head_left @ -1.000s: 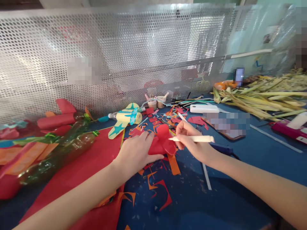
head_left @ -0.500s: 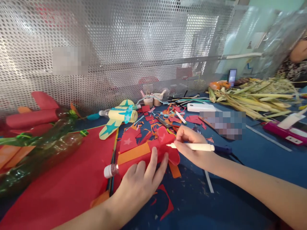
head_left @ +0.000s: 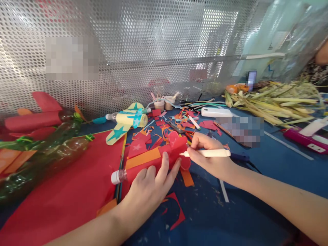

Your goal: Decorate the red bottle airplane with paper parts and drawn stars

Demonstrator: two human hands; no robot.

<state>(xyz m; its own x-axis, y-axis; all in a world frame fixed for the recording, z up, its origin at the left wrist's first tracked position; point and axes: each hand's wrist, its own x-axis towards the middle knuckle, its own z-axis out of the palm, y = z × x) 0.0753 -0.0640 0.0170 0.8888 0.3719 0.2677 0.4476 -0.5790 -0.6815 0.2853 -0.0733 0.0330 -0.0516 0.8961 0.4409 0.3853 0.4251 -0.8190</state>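
Note:
A small plastic bottle (head_left: pixel 143 171) wrapped in red and orange paper, with a white cap and red rounded fins at its far end, lies tilted on the table. My left hand (head_left: pixel 151 181) is laid over its near side, fingers on the red wrap, holding it steady; the thumb is hidden. Between the fingertips of my right hand (head_left: pixel 208 153) is a white marker pen (head_left: pixel 216 153), its tip at the red paper by the fins. Whether the tip touches, I cannot tell. Behind the bottle lies red paper with a pale star (head_left: pixel 136 147).
A cream bottle plane (head_left: pixel 128 119) with blue stars stands behind, near paper scraps (head_left: pixel 164 123) and two small cups (head_left: pixel 164 102). Green plastic bottles (head_left: pixel 58 157) and a red-wrapped bottle (head_left: pixel 33 119) lie left. Dried leaves (head_left: pixel 276 99) and a magenta power strip (head_left: pixel 304 139) are right. A perforated metal panel (head_left: pixel 153 51) rises behind.
The marker tip has shifted slightly right along the red paper by the fins. My left hand stays on the bottle. The camera view has tilted a little.

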